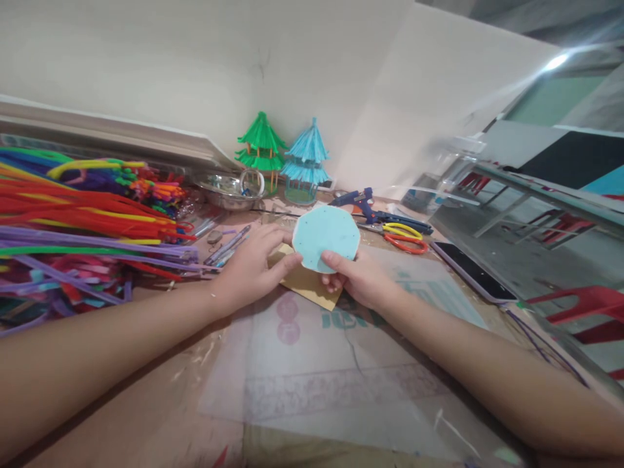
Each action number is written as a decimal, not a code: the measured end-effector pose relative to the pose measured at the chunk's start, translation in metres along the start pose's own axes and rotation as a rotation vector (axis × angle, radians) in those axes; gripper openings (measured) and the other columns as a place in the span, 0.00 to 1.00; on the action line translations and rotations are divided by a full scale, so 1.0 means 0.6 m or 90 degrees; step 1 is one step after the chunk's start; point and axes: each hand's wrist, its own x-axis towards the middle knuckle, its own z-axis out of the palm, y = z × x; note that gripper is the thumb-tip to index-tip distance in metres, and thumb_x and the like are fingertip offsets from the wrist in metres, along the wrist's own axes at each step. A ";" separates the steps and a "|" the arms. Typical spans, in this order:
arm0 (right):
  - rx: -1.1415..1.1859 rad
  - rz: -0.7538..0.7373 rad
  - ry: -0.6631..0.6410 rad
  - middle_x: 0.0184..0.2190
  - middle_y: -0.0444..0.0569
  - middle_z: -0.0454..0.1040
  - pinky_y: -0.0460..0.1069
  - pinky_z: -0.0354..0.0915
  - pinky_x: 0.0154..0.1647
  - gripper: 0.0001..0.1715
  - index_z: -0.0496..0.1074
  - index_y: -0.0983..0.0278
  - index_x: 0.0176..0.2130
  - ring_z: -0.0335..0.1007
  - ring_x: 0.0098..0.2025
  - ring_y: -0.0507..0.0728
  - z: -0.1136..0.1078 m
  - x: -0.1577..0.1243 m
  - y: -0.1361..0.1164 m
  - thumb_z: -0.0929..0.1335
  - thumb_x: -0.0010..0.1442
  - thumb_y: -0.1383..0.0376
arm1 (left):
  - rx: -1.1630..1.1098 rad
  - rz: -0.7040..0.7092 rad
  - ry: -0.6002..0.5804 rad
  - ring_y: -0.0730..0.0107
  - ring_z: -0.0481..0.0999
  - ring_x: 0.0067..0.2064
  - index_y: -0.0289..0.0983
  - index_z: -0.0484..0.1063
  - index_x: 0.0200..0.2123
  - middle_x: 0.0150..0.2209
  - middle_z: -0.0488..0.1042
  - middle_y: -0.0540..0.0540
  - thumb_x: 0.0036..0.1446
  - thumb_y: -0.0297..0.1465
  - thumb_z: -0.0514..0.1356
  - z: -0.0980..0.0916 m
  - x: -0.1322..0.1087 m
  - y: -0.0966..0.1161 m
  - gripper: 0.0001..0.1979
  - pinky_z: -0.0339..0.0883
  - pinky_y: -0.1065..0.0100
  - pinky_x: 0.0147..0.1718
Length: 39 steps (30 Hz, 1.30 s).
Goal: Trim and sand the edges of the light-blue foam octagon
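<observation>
Pinching a pale blue, many-sided disc (322,227), the right hand (365,279) has its thumb laid on the upper face near the lower edge and its fingers curled underneath. I can make out small dark dots near the rim, facing up. The left hand (256,260) is at the disc's left edge, thumb and forefinger spread apart; from where I stand I cannot tell whether they press on it. Below the right fingertips a tan card (309,285) lies on a see-through printed sheet (361,370). Just left of the left fingers are several pens (229,246), and farther left heaps a bright tangle of fuzzy stems (88,211). Beyond the left fingertips stands a metal bowl (219,194), with a green tiered model (262,140) and a blue tiered model (308,153) to its right, past the disc. A dark blue glue gun (359,201) lies beyond the right fingers, with yellow handles (402,227) and red handles (404,249) nearer. Well to the right of those fingers rests a phone (475,272), dark screen up.
</observation>
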 end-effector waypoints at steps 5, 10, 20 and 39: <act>-0.016 -0.121 0.047 0.33 0.48 0.77 0.49 0.70 0.34 0.27 0.73 0.63 0.38 0.72 0.31 0.54 -0.005 -0.006 -0.010 0.70 0.52 0.43 | -0.013 -0.079 -0.022 0.64 0.70 0.39 0.38 0.64 0.31 0.34 0.71 0.47 0.59 0.34 0.51 -0.008 0.002 0.016 0.08 0.64 0.63 0.41; -0.071 -0.108 0.106 0.28 0.43 0.75 0.47 0.68 0.29 0.25 0.71 0.62 0.36 0.70 0.28 0.52 -0.004 -0.010 -0.027 0.75 0.47 0.47 | -0.011 -0.095 -0.008 0.65 0.71 0.38 0.37 0.66 0.31 0.33 0.72 0.47 0.60 0.36 0.50 -0.012 0.003 0.022 0.10 0.64 0.62 0.41; 0.021 -0.099 0.050 0.27 0.40 0.70 0.48 0.71 0.22 0.27 0.63 0.59 0.41 0.69 0.23 0.52 0.018 -0.016 -0.023 0.74 0.49 0.49 | -0.033 -0.060 -0.016 0.61 0.73 0.42 0.36 0.68 0.34 0.36 0.74 0.45 0.62 0.40 0.51 -0.011 -0.004 0.021 0.14 0.67 0.61 0.42; -0.164 -0.266 0.069 0.39 0.51 0.76 0.56 0.67 0.48 0.23 0.71 0.59 0.43 0.71 0.46 0.62 0.031 -0.044 -0.015 0.73 0.51 0.51 | -0.082 -0.156 -0.042 0.65 0.72 0.33 0.37 0.66 0.25 0.28 0.73 0.47 0.67 0.40 0.42 -0.002 -0.005 0.027 0.23 0.67 0.63 0.35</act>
